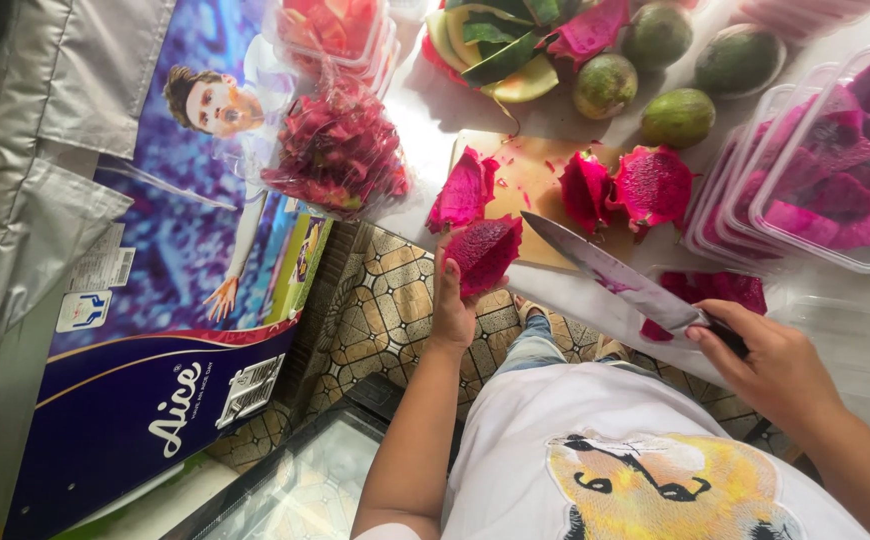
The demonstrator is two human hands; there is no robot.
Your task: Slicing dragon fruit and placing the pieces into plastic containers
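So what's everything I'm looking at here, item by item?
Peeled magenta dragon fruit piece: one, in left hand, at table edge.
Long steel kitchen knife: one, silver blade, in right hand.
Wooden cutting board: one, tan, holding magenta dragon fruit chunks.
Round green fruits: four, beyond the board.
Clear plastic tubs: several, filled magenta, far right.
Clear plastic bag of peels: one, pink-red, left of board.
Left hand: gripping fruit.
Right hand: gripping knife handle.
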